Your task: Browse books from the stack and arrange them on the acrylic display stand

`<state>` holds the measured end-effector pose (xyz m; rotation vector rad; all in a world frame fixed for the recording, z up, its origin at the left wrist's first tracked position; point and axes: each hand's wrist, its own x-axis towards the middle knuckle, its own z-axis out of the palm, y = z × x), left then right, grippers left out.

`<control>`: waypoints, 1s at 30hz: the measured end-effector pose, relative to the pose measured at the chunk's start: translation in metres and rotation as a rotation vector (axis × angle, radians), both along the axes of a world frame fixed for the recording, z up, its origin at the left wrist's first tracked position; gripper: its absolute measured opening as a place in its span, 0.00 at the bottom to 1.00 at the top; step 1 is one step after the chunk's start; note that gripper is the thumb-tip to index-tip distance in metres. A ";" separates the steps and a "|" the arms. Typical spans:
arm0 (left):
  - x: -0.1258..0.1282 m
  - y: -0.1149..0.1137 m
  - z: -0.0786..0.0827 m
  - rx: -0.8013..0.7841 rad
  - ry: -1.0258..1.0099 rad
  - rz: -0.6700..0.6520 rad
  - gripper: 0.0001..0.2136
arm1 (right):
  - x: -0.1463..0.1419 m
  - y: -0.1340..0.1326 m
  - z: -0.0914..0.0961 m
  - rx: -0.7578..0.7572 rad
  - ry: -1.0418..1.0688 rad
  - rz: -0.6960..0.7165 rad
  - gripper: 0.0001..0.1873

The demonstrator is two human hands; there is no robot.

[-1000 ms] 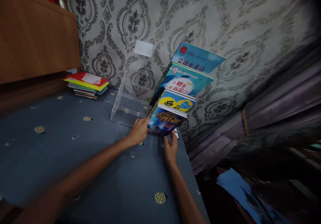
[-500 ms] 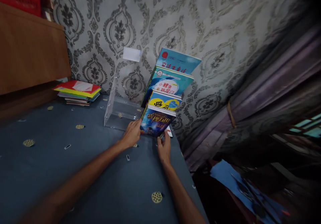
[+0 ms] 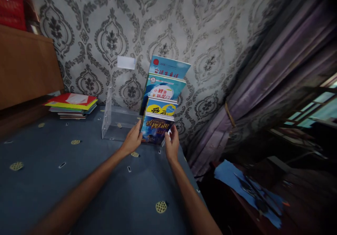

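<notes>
Several books stand upright in stepped rows at the right end of a clear plastic rack (image 3: 123, 131). In front is a dark blue book (image 3: 155, 134) with gold lettering. Behind it rise a yellow and blue book (image 3: 161, 107), a teal book (image 3: 172, 85) and a taller light blue book (image 3: 171, 66). At the front book's left edge, my left hand (image 3: 132, 139) presses with its fingers. My right hand (image 3: 172, 145) grips the lower right edge of that book, thumb toward the front cover. The fingertips behind the books are hidden.
To the left lies a pile of books and folders (image 3: 72, 103), red and yellow on top. A wooden cabinet (image 3: 26, 66) stands at the far left. The table (image 3: 100, 196) drops off at its right edge, near a purple curtain (image 3: 252, 91) and a blue cloth (image 3: 229, 175) with tools.
My right hand has moved up a little along the front book's right side. The front book looks more upright and squared with those behind. The view has swung slightly right.
</notes>
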<state>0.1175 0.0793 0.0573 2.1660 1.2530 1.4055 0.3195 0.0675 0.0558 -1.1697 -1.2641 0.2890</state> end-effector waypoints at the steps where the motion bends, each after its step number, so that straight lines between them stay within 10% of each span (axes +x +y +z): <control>1: 0.001 0.000 0.005 0.006 -0.015 -0.010 0.31 | -0.002 0.003 0.004 0.019 0.038 0.027 0.36; 9: 0.005 0.009 0.035 -0.034 -0.161 -0.114 0.31 | -0.015 0.010 0.020 0.074 0.218 0.116 0.36; 23: 0.010 0.004 0.037 -0.045 -0.131 -0.066 0.30 | -0.011 0.012 0.014 0.082 0.206 0.129 0.34; 27: 0.002 -0.018 0.046 0.016 -0.129 -0.052 0.25 | -0.009 -0.003 0.016 0.079 0.179 0.030 0.32; 30: -0.005 -0.060 0.082 0.155 -0.110 -0.085 0.16 | -0.012 -0.022 0.013 0.080 0.164 -0.142 0.26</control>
